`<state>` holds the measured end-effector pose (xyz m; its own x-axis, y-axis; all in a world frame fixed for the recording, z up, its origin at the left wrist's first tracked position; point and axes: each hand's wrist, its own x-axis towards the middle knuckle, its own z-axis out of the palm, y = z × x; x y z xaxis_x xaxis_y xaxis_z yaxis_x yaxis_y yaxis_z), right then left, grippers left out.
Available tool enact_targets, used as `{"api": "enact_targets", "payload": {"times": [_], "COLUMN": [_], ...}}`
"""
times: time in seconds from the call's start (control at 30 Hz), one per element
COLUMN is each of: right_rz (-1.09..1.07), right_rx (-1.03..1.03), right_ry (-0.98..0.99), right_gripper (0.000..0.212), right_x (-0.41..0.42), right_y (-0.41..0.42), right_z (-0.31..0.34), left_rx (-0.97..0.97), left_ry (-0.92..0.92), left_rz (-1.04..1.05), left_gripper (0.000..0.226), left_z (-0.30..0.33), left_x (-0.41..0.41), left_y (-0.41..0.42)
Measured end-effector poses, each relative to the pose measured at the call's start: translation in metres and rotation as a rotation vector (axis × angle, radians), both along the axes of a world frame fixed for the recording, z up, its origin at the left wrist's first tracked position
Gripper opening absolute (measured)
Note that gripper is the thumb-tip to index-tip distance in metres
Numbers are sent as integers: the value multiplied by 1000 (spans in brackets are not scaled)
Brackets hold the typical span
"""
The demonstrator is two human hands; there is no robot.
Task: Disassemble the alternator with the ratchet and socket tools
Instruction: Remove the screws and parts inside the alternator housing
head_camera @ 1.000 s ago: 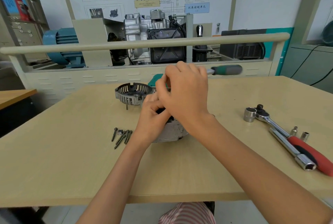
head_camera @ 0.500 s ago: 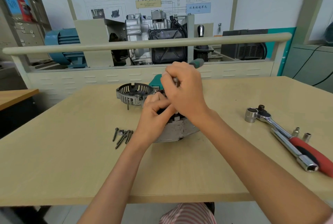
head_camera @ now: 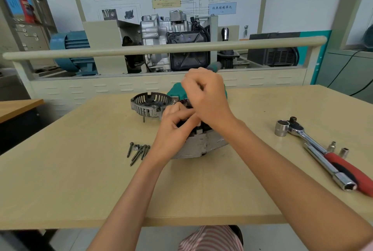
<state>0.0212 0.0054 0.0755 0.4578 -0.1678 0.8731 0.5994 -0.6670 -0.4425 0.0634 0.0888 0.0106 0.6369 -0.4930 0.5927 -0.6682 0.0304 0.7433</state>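
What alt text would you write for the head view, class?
Both hands work on an alternator on a table: right hand grips a screwdriver, left hand steadies the housing. Removed bolts lie left, a ratchet right.

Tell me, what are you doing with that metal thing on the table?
A person is taking an alternator apart on the table. The left hand steadies its top, while the right hand holds a green-handled screwdriver pointing down into it. A slotted metal cover already sits behind it, and several loose bolts lie to the left. The ratchet with its socket rests unused on the right.
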Motion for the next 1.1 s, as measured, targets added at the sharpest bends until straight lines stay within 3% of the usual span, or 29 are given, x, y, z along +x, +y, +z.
{"api": "enact_targets", "payload": {"times": [0.07, 0.13, 0.27, 0.33, 0.43, 0.53, 0.63, 0.7, 0.8, 0.9, 0.97, 1.03, 1.1], "right_rz": [96, -13, -723, -954, -803, -434, -11, 152, -1, -624, -894, -845, -605], "right_rx": [84, -6, -361, -408, -367, -252, -56, 86, 5, -300, -373, -347, -273], "right_ry": [17, -27, -19, 41, 121, 111, 148, 195, 89, 40, 94, 124, 100], "right_gripper": [34, 36, 26, 30, 30, 39, 39, 44, 45, 29, 27, 27, 36], "right_x": [-2, -2, -1, 0, -2, -3, -3, -3, -2, 2, 3, 3, 3], "right_y": [-3, -3, 6, 12, 12, 4, -6, -8, -4, 2, 8, 9, 7], "right_z": [1, -2, -11, -11, -5, 1, 6, 7, 0, -9, -11, -8, -4], "left_rx": [-12, -36, -118, -122, -83, -30, 1, 2, -28, -94, -102, -89, -63], "left_ry": [-29, -38, 54, 58, 60, 37, -2, -21, -34, -2, 13, 25, 34], "left_rz": [13, 39, 75, 117, 82, 17, -7, 11, 30, 76, 101, 95, 55], "left_gripper": [22, 23, 36, 37, 36, 39, 27, 17, 19, 33, 37, 36, 31], "left_z": [0, -1, -3, -3, -1, 0, 0, -1, -1, -1, -2, -2, -1], "left_x": [1, 2, 0, -3, -4, -1, 1, 2, 2, 0, -3, -4, -4], "left_y": [-1, -3, -8, -10, -8, -2, 1, 0, -2, -6, -9, -9, -5]}}
